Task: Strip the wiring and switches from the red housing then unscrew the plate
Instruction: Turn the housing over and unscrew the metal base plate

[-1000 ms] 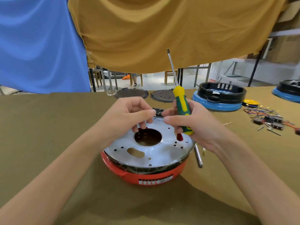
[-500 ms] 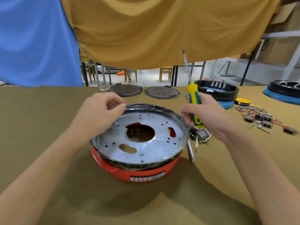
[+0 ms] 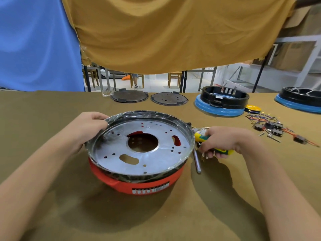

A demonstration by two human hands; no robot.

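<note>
Round red plastic housing (image 3: 139, 183) sat mid-counter, its perforated silver metal plate (image 3: 144, 150) uppermost. Left hand (image 3: 86, 129) curled over the rim at 10 o'clock; right hand (image 3: 220, 141), at 3 o'clock, clenched a yellow-green screwdriver (image 3: 199, 136). The plate looked stiff, thin-edged, film-wrapped, probably slippery; the rim seemed the best hold.

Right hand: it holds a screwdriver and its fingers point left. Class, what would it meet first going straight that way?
Probably the film-wrapped rim of the red housing, just left of the right hand and its screwdriver; depth is uncertain.
</note>
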